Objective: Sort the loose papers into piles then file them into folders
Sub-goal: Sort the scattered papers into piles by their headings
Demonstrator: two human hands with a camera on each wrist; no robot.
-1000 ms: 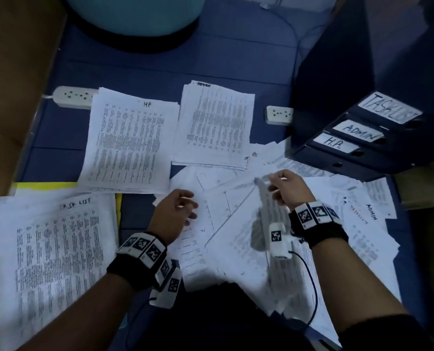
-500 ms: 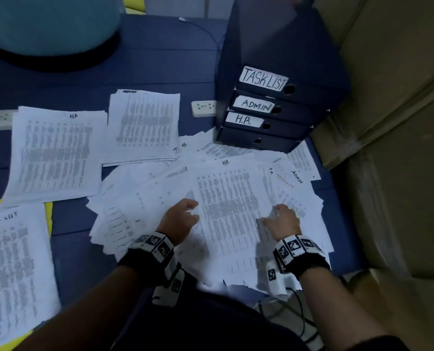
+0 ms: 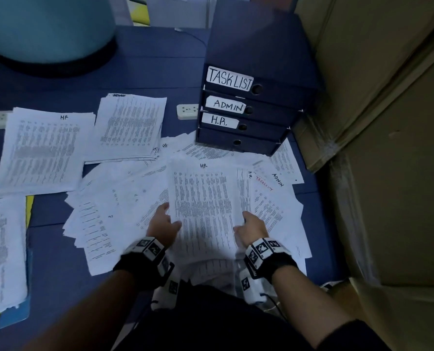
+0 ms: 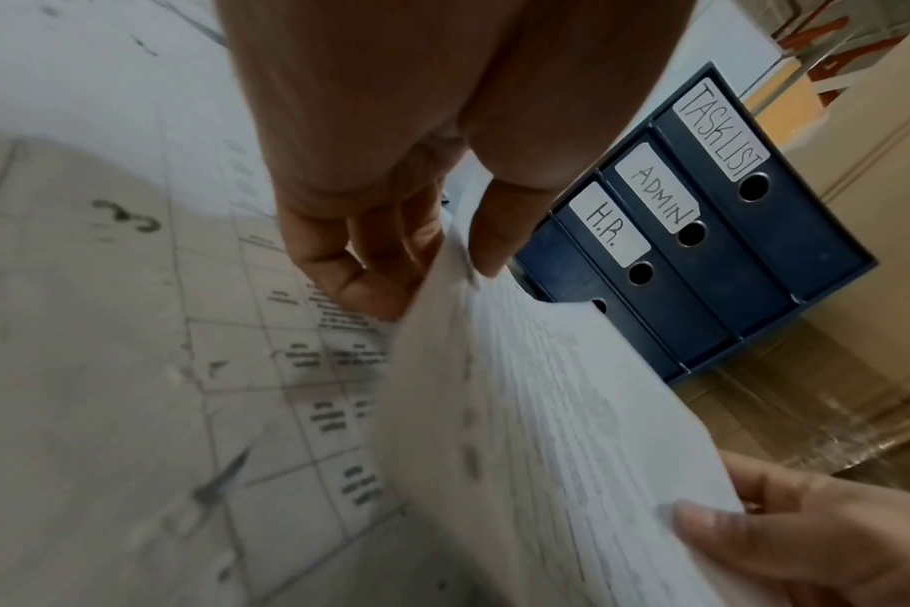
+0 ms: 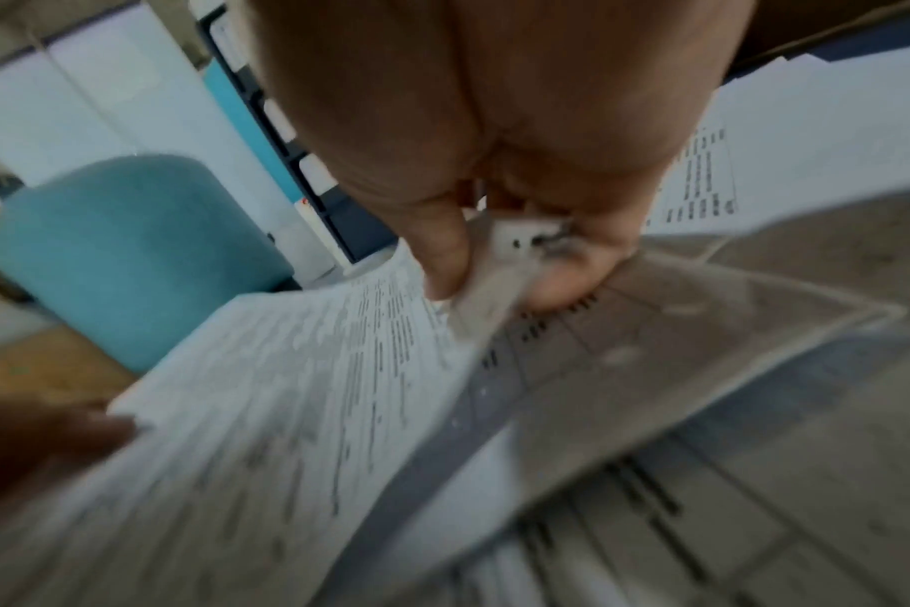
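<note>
My left hand (image 3: 163, 225) and right hand (image 3: 252, 227) pinch the HR sheet (image 3: 205, 206); the folders (image 3: 246, 115) stand at one o'clock.

I am in an office, probably a storage corner of it. Four dark blue lever-arch folders (image 3: 249, 112) lie stacked at the far right, three with handwritten white labels: TASK LIST, ADMIN, H.R. Printed white paper sheets (image 3: 125, 224) cover the dark blue floor mat (image 3: 147, 67) in front of me. Brown cardboard boxes (image 3: 388, 122) stand on the right. A white power strip (image 3: 187, 111) lies just left of the folders.
</note>
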